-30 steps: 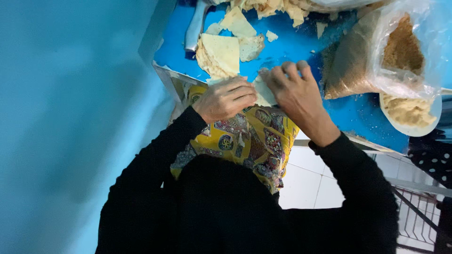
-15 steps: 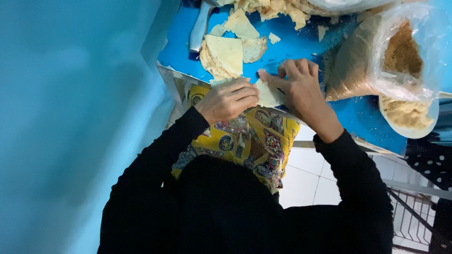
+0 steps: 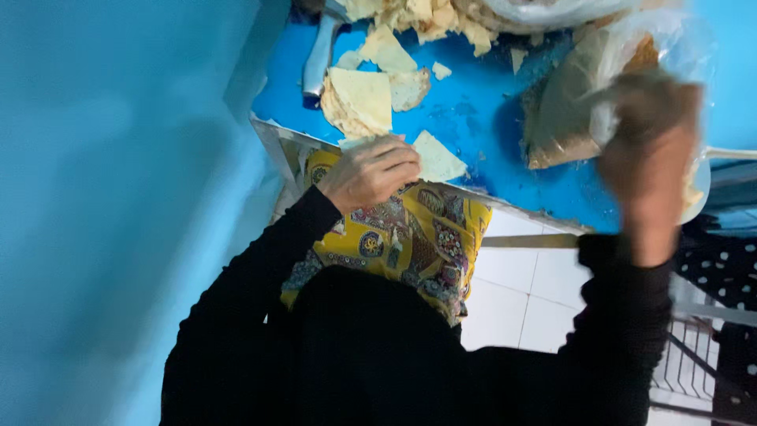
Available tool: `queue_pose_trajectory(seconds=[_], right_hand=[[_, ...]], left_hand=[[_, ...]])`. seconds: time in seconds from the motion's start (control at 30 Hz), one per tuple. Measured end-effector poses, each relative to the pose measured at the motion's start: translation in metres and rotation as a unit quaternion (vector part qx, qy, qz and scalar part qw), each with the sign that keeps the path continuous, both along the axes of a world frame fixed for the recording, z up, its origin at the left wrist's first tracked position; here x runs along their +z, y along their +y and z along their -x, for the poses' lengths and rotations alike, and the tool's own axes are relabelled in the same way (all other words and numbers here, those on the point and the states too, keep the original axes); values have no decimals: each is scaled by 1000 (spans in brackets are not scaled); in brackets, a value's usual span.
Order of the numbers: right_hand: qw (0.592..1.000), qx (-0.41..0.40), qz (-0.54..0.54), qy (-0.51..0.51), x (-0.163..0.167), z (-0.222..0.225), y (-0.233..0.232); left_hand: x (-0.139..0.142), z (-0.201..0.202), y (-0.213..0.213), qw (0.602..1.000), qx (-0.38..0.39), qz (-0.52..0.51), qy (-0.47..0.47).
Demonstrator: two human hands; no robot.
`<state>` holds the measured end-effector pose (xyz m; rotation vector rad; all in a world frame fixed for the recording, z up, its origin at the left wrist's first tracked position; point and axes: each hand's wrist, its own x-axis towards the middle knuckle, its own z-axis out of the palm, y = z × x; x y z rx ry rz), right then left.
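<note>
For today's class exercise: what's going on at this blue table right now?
A person in black sleeves works at a blue table. The left hand rests on a thin pale folded sheet at the table's near edge. The right hand, blurred, is at a clear plastic bag of brown filling. A stack of sheets lies behind.

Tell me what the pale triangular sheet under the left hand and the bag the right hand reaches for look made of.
Triangular sheet: thin, matte, cream, probably dough or pastry, with cut straight edges. Bag: clear glossy plastic film, wrinkled, brown crumbly filling showing through. The right hand is blurred; the left hand rests on the sheet.
</note>
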<state>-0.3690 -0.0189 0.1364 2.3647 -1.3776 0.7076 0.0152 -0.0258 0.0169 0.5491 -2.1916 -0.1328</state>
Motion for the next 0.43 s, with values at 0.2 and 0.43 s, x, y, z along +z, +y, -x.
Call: queue_pose_trajectory(seconds=[0.2,0.43], right_hand=[[985,-105,-99,94,27,37,-49],[953,-154,-167,200,0,42,-69]], left_hand=[[0,1,-3,999,9,33,-5],[-4,-1,-6,996,30,79,-25]])
